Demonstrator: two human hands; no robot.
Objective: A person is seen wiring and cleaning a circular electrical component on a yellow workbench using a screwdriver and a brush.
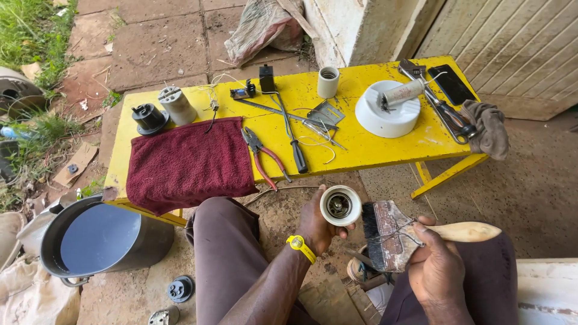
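Below a cluttered yellow bench (361, 153) outdoors, hands grip lamp socket (340, 205) and paintbrush (391, 236).

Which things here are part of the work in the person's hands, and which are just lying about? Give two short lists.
In hand:
left hand holding a white lamp socket
right hand holding a paintbrush, bristles beside the socket

Lying about:
maroon towel
red-handled pliers
screwdriver
white round base
black phone
grey rag
metal pot on the ground
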